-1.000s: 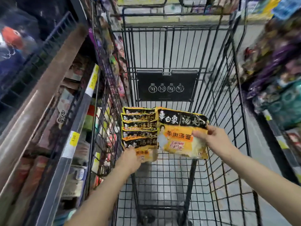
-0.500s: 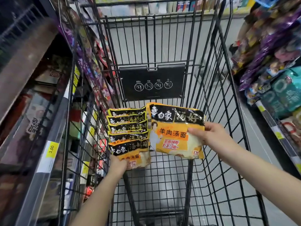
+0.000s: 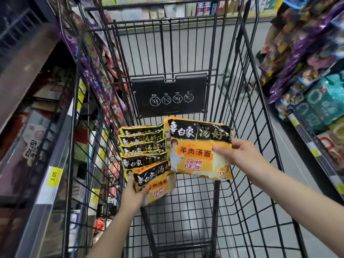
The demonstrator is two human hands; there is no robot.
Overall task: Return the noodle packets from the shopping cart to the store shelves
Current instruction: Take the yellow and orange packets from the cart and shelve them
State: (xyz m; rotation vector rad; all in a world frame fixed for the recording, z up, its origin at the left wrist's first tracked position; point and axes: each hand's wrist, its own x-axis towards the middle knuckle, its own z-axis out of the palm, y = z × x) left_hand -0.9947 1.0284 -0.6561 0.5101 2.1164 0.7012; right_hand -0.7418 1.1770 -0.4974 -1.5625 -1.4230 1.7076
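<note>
Head view, left hand: the left hand [image 3: 133, 194] is curling under a fanned stack of noodle packets [image 3: 144, 151], gripping its lowest packet at about 7 o'clock in the picture.
Head view, right hand: the right hand [image 3: 236, 152] is pinching a single noodle packet [image 3: 198, 148] by its right edge, thumb on the front, near 4 o'clock from centre.
Where the packets are: both lots are hanging above the floor of the shopping cart [image 3: 186, 211], not yet at the shelves [image 3: 46, 161] lying at 9 o'clock.
Risk, stack: the fan is being held only at its bottom end, so the upper packets are probably liable to slide apart and be dropping back into the cart.
Risk, single packet: a one-edge pinch is likely letting the slick bag sag or slip.
Risk, cart wall: lifting toward 9 o'clock, the packets could be catching on the wire side.
Writing, packets: 白象, 汤好, 羊肉汤面, 全面焕新.
Writing, cart seat flap [image 3: 169, 94]: upside-down YES, NO, NO.
Writing, shelf price tag [image 3: 54, 176]: 3.00.
</note>
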